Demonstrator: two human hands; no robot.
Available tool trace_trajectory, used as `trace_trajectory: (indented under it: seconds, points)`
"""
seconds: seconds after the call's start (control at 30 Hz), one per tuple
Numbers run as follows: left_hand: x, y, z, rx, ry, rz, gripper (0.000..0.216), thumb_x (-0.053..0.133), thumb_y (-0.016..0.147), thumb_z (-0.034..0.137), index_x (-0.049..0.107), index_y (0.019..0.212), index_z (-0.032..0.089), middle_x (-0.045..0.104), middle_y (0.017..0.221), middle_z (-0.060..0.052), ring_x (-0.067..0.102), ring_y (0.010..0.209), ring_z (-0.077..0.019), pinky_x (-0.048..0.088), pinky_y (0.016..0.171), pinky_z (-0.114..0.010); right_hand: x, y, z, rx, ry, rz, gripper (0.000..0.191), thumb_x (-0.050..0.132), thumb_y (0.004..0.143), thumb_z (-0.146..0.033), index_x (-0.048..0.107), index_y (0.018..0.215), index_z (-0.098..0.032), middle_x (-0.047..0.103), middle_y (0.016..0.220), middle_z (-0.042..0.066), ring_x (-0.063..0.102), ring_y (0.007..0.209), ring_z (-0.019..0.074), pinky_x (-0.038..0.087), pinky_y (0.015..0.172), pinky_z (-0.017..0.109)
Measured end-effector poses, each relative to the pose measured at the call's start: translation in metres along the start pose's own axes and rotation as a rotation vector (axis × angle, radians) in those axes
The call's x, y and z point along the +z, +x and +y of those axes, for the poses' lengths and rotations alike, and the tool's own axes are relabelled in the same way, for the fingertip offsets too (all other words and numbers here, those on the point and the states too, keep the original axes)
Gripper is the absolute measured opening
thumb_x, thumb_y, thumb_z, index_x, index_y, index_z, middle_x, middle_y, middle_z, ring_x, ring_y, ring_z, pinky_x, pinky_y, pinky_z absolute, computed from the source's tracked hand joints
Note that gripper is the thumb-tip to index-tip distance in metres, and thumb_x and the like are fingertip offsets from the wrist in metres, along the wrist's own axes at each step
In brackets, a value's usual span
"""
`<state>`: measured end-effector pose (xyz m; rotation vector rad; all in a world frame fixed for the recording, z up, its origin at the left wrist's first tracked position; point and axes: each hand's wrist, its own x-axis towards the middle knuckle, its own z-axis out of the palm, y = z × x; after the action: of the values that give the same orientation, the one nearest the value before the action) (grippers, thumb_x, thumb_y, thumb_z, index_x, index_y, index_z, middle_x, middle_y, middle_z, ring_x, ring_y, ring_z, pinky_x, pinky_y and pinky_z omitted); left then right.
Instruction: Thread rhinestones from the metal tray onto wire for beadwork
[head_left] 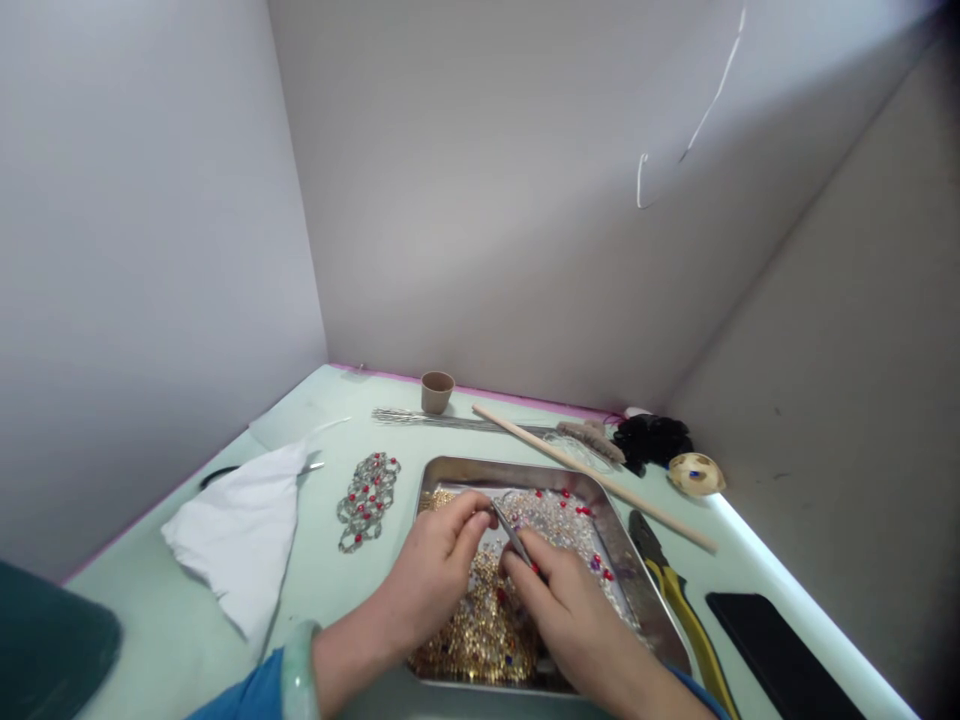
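Observation:
Above a shallow metal tray (652, 600), both my hands meet near its middle. My left hand (442, 550) is closed in a pinch, thumb against forefinger; what sits between the tips is too small to make out. A slim metal tool (510, 530) resembling tweezers is held in my right hand (574, 605), its point touching or very near the left fingertips. Gold beads (480, 640) fill the near left of the tray. Clear beads (559, 518) lie at the far right, with several red beads (583, 511) among them.
Left of the tray lie beaded wirework (367, 500) and a white cloth (244, 530). Behind are a brown cup (436, 392), thin wires (450, 420) and a wooden stick (600, 480). Yellow-handled pliers (686, 620), a black phone-like slab (776, 655) and a shell-like dish (696, 474) are at right.

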<state>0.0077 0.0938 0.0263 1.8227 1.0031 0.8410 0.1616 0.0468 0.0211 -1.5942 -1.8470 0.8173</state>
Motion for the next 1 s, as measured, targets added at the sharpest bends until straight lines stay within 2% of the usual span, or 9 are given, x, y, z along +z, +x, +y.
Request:
trace_trajectory:
  seconds: [0.17,0.33,0.47,0.63,0.83,1.0]
  points:
    - [-0.002,0.002,-0.003,0.002,-0.084,-0.030,0.024,0.037,0.087,0.033,0.056,0.087,0.018,0.057,0.075,-0.002,0.048,0.072,-0.0158,0.036,0.068,-0.028,-0.001,0.001,0.004,-0.003,0.134,-0.022,0.025,0.039,0.089,-0.032,0.044,0.070,-0.018,0.047,0.064,-0.003,0.044,0.062,0.0108,0.031,0.055,0.023]
    - [0.001,0.004,-0.007,-0.088,-0.200,-0.058,0.027,0.037,0.088,0.038,0.051,0.077,0.018,0.039,0.056,0.004,0.036,0.054,-0.0108,0.029,0.054,-0.025,-0.003,0.002,0.004,0.006,0.098,0.002,0.025,0.040,0.088,-0.031,0.043,0.067,-0.018,0.045,0.060,-0.004,0.041,0.058,0.0103,0.030,0.054,0.023]
    - [0.003,0.004,-0.007,-0.096,-0.195,-0.072,0.033,0.035,0.089,0.039,0.045,0.066,0.017,0.042,0.056,0.003,0.037,0.054,-0.0101,0.028,0.055,-0.025,-0.007,0.004,0.004,0.033,0.063,0.009,0.025,0.040,0.088,-0.031,0.045,0.068,-0.018,0.045,0.059,-0.004,0.041,0.059,0.0112,0.030,0.054,0.024]
    - [0.002,0.002,-0.006,-0.139,-0.246,-0.090,0.027,0.037,0.088,0.039,0.052,0.080,0.017,0.037,0.054,0.005,0.033,0.050,-0.0097,0.025,0.050,-0.025,-0.012,0.004,0.003,0.035,0.079,0.029,0.025,0.041,0.089,-0.034,0.046,0.070,-0.019,0.048,0.063,-0.003,0.043,0.061,0.0117,0.030,0.054,0.024]
    - [0.001,0.002,-0.003,-0.211,-0.424,-0.156,0.028,0.040,0.086,0.041,0.052,0.084,0.017,0.031,0.050,0.007,0.024,0.044,-0.0072,0.018,0.044,-0.023,-0.009,0.002,0.001,0.020,0.060,-0.009,0.024,0.040,0.089,-0.033,0.042,0.069,-0.019,0.046,0.064,-0.004,0.042,0.062,0.0113,0.029,0.055,0.024]
    - [0.001,0.001,-0.003,-0.229,-0.469,-0.179,0.029,0.042,0.084,0.043,0.052,0.086,0.015,0.030,0.049,0.008,0.022,0.042,-0.0063,0.015,0.042,-0.022,-0.006,0.002,0.001,0.017,0.029,-0.009,0.025,0.039,0.089,-0.032,0.043,0.069,-0.019,0.046,0.063,-0.004,0.043,0.061,0.0115,0.028,0.055,0.024]
